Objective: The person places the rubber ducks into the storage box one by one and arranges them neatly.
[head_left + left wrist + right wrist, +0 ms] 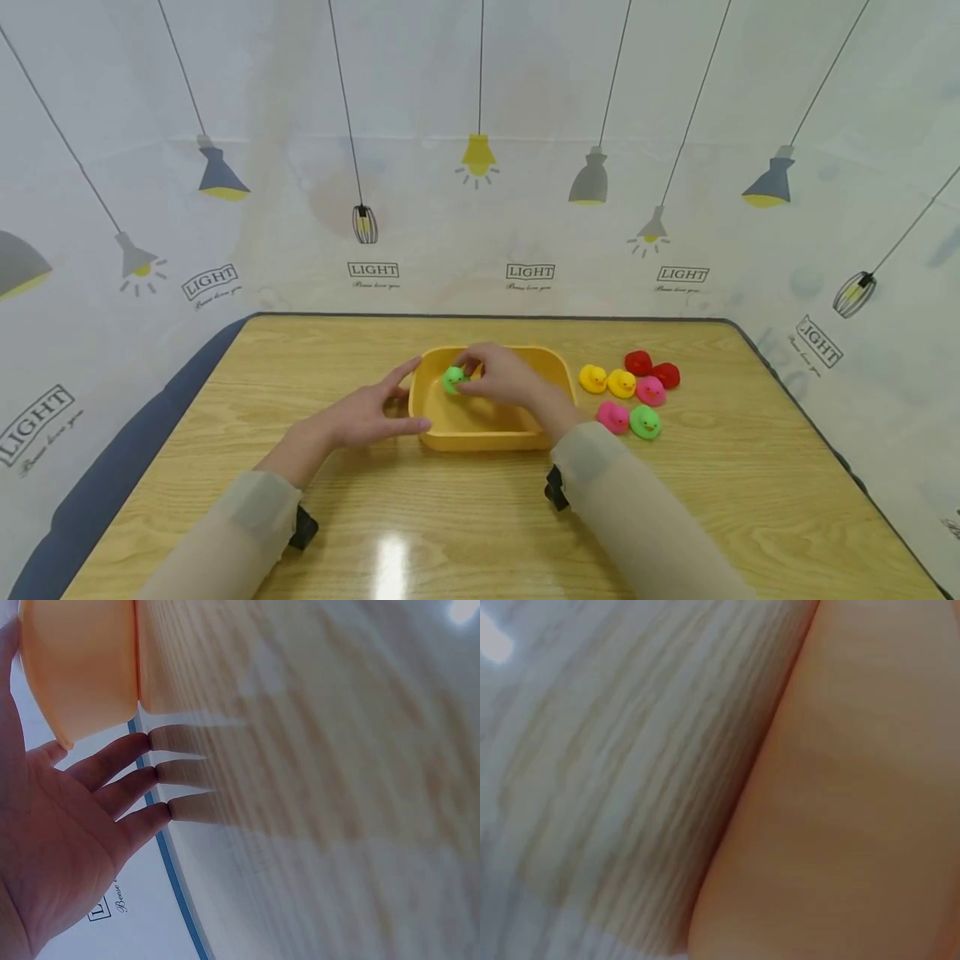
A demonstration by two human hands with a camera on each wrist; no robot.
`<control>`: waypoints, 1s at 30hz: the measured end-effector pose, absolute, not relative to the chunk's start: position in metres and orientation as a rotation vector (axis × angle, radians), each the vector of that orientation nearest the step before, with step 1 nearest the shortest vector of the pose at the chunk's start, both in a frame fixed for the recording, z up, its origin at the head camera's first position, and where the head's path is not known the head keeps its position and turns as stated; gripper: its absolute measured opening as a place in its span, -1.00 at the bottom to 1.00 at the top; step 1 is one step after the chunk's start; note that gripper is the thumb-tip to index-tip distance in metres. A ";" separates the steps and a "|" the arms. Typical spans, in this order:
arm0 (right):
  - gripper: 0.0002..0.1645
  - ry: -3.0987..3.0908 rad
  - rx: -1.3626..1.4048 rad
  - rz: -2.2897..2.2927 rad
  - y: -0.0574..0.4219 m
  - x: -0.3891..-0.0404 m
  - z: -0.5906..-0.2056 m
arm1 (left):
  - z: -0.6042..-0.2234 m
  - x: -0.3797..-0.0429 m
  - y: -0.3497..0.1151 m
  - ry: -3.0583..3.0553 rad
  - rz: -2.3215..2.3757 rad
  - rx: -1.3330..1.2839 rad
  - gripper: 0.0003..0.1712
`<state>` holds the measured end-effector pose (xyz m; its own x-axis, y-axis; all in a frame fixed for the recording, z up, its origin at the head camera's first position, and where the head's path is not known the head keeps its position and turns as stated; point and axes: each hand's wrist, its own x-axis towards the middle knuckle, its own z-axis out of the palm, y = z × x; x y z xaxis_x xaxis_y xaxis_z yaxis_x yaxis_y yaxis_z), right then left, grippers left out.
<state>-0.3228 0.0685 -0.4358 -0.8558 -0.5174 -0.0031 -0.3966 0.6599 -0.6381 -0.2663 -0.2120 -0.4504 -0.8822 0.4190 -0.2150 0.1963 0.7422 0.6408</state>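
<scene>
A yellow plastic tub (487, 440) stands in the middle of the table. My right hand (510, 382) reaches over it and pinches a green rubber duck (452, 381) between thumb and fingers, near the tub's left end. Whether the duck touches the tub floor, I cannot tell. My left hand (367, 414) is spread at the left end of the tub, thumb by the front corner and index finger by the back. In the left wrist view, the other fingers (124, 784) rest on the table beside the tub wall (82, 667). The right wrist view shows only tub side (840, 787) and table.
Right of the tub lie two yellow ducks (607, 382), two red ducks (652, 368), two pink ducks (613, 417) and another green duck (646, 422). The wooden table (450, 517) ends at a dark edge before a lamp-patterned curtain (435, 167).
</scene>
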 end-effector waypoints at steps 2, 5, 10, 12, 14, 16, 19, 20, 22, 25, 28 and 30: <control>-0.64 2.685 -0.734 -0.951 0.065 -0.324 -0.439 | -0.451 -0.266 -0.212 2.598 0.898 0.481 0.28; -0.64 2.667 -0.721 -0.922 0.061 -0.325 -0.443 | -0.451 -0.266 -0.213 2.599 0.895 0.485 0.28; -0.64 2.641 -0.690 -0.926 0.058 -0.323 -0.447 | -0.451 -0.266 -0.212 2.596 0.896 0.481 0.29; -0.64 2.642 -0.673 -0.936 0.058 -0.323 -0.449 | -0.451 -0.266 -0.211 2.597 0.899 0.477 0.28; -0.64 2.638 -0.665 -0.947 0.058 -0.324 -0.451 | -0.451 -0.266 -0.210 2.598 0.902 0.483 0.29; -0.64 2.626 -0.658 -0.961 0.059 -0.323 -0.452 | -0.450 -0.266 -0.210 2.598 0.904 0.482 0.29; -0.63 2.609 -0.653 -0.973 0.061 -0.322 -0.454 | -0.450 -0.266 -0.209 2.598 0.902 0.489 0.29; -0.63 2.608 -0.654 -0.975 0.061 -0.322 -0.455 | -0.450 -0.266 -0.210 2.599 0.901 0.483 0.29; -0.63 2.614 -0.662 -0.974 0.061 -0.322 -0.457 | -0.450 -0.267 -0.210 2.601 0.899 0.484 0.29; -0.64 2.624 -0.668 -0.976 0.060 -0.323 -0.460 | -0.450 -0.267 -0.211 2.604 0.896 0.484 0.29; -0.64 2.633 -0.665 -0.977 0.059 -0.324 -0.463 | -0.451 -0.267 -0.211 2.604 0.894 0.484 0.29; -0.63 2.638 -0.666 -0.979 0.058 -0.324 -0.464 | -0.451 -0.267 -0.211 2.604 0.894 0.487 0.29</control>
<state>-0.3244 0.0581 -0.4638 -0.8643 -0.4977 -0.0727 -0.3299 0.6699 -0.6651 -0.2671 -0.2108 -0.4513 -0.8820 0.4230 -0.2076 0.2063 0.7427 0.6370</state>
